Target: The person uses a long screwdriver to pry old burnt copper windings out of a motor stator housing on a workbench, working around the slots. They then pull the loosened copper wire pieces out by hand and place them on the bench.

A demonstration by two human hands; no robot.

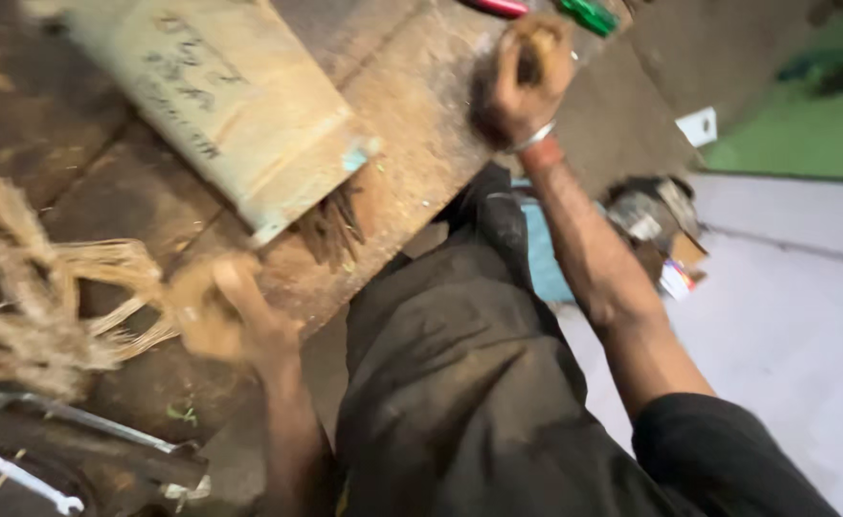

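Note:
My left hand [225,316] is closed around a bundle of tan jute fibre [48,287] that spreads to the left over the dark wooden workbench [412,153]. The hand is blurred. My right hand [527,81] is a fist at the far edge of the bench, gripping a small brown piece, possibly more fibre or a wooden handle. A metal bangle and a red thread sit on that wrist. My dark trousers [460,364] fill the lower middle.
A flat cardboard box [220,96] with handwriting lies on the bench, thin sticks [330,225] poking from under it. Red [498,8] and green [589,14] tool handles lie at the top. Wrenches [67,416] rest at bottom left. Small clutter [656,225] sits on the grey floor.

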